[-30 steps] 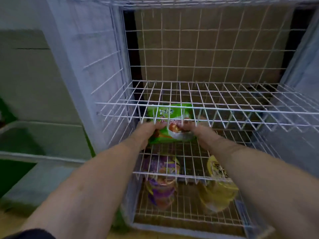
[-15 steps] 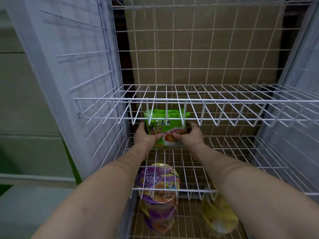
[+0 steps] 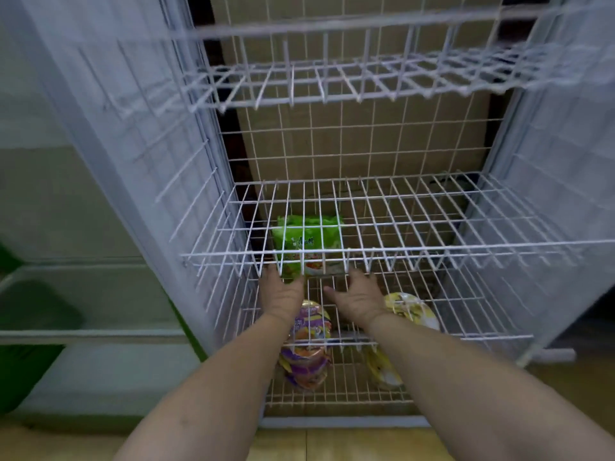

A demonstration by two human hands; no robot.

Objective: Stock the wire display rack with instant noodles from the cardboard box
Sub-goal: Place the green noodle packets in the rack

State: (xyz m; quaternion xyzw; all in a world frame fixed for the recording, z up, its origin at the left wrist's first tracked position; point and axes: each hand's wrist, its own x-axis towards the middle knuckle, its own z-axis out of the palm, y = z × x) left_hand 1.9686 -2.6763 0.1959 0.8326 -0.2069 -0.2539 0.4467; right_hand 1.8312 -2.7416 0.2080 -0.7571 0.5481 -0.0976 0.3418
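Note:
A green instant noodle packet (image 3: 309, 241) stands upright on a lower shelf of the white wire rack (image 3: 399, 251), seen through the shelf above it. My left hand (image 3: 283, 294) lies flat at the packet's lower left corner, fingertips touching it. My right hand (image 3: 357, 294) hovers by the lower right corner with thumb and fingers spread, just off the packet. Purple noodle cups (image 3: 309, 327) and yellow noodle cups (image 3: 409, 311) sit on the bottom shelves below my hands.
Brown cardboard (image 3: 366, 144) stands behind the rack's back grid. The two upper shelves (image 3: 332, 88) hold nothing. The rack's side panels (image 3: 133, 144) close in left and right. A green crate (image 3: 33, 311) is at the far left, with wooden floor (image 3: 332, 444) underfoot.
Both hands gripped the green packet before; now it stands on the shelf, with my hands loosened and drawn slightly back. The view has tilted up, showing a higher shelf.

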